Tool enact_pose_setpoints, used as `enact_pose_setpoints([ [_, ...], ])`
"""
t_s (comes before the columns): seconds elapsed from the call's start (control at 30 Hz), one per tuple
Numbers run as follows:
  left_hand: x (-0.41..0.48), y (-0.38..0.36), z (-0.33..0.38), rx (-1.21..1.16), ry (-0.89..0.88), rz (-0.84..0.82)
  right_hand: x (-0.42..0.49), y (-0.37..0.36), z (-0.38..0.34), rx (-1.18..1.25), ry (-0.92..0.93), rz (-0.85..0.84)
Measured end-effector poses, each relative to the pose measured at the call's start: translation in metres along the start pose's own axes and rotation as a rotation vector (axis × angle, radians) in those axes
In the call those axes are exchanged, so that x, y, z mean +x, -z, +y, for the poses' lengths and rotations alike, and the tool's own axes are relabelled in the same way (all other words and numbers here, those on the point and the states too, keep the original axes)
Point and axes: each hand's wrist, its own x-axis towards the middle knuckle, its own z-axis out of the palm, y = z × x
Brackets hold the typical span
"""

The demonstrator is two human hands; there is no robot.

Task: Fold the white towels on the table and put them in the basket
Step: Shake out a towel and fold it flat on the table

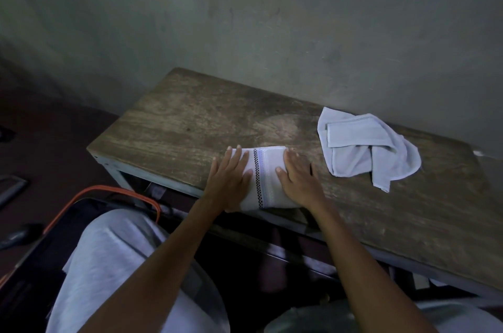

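Note:
A folded white towel (262,177) with a dark checked stripe lies near the front edge of the wooden table (190,120). My left hand (230,177) lies flat on its left part, fingers spread. On the towel's right part my right hand (298,176) presses down flat. A second white towel (362,147) lies crumpled on the table to the right, close to the wall, apart from both hands. A dark basket (87,202) with an orange rim stands on the floor at the lower left, partly hidden behind my knee.
A grey wall runs right behind the table. My knees in light trousers fill the lower part of the view. Dark objects lie on the floor at the far left. The table's left half shows bare wood.

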Motion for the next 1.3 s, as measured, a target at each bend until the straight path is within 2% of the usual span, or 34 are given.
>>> enact_pose_setpoints([
  [0.1, 0.002, 0.006, -0.003, -0.043, 0.158, -0.017, 0.0, -0.005, 0.004, 0.095, -0.039, 0.151],
  [0.2, -0.016, 0.012, 0.003, -0.11, 0.25, 0.082, -0.01, -0.005, 0.002, 0.194, -0.063, 0.244],
  [0.27, -0.027, 0.014, 0.01, -0.159, 0.326, 0.149, -0.015, -0.001, -0.001, 0.204, -0.138, 0.236],
  [0.37, -0.028, 0.017, 0.016, -0.241, 0.422, 0.127, -0.014, 0.003, -0.008, 0.184, -0.214, 0.199],
  [0.53, -0.016, 0.019, 0.01, -0.358, 0.422, 0.031, -0.009, 0.006, -0.014, 0.361, -0.299, 0.111],
  [0.63, -0.012, 0.023, 0.009, -0.463, 0.431, 0.061, -0.002, 0.003, -0.013, 0.44, -0.345, 0.064],
  [0.77, -0.012, 0.028, 0.016, -0.612, 0.445, 0.154, 0.001, -0.003, -0.012, 0.626, -0.276, 0.117],
  [1.0, -0.023, 0.025, 0.022, -0.851, 0.524, 0.308, -0.024, 0.005, -0.03, 0.815, -0.137, 0.354],
  [1.13, -0.033, 0.039, 0.021, -0.967, 0.572, 0.357, -0.033, 0.006, -0.043, 0.841, -0.087, 0.391],
  [1.3, -0.06, 0.072, 0.005, -1.028, 0.552, 0.523, -0.041, 0.018, -0.083, 0.879, -0.013, 0.373],
])
